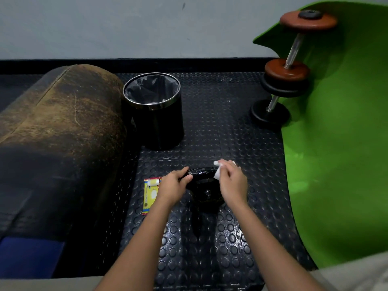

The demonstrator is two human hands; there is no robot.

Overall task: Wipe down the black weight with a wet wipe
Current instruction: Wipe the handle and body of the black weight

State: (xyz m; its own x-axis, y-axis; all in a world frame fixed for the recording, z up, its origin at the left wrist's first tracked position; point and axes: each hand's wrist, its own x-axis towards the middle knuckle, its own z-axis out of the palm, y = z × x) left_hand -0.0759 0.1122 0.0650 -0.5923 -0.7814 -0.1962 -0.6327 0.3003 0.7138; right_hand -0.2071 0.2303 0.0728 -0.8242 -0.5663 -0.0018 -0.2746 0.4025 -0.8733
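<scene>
Two bare arms low in the frame, reaching up toward the middle. Left hand [175,186] curled round the left end of the black weight [204,185], thumb on top. Right hand [231,181] pinching a white wet wipe [217,172], pressed to the right end of the weight's top. Weight just below the middle of the frame, sitting on the dark bumpy floor mat [220,127]. Yellow and red wipe packet [151,195] flat on the mat, just left of the left hand. Big green mat [336,154] down the right side, edge curling up. Worn brown cushion [63,127] on the left. Black bin [156,110] with a shiny rim and a dark bag inside, above the middle, near the cushion. Dumbbells [287,76] with brown and black plates at upper right, by the green mat. Grey wall [126,26] across the top.
</scene>
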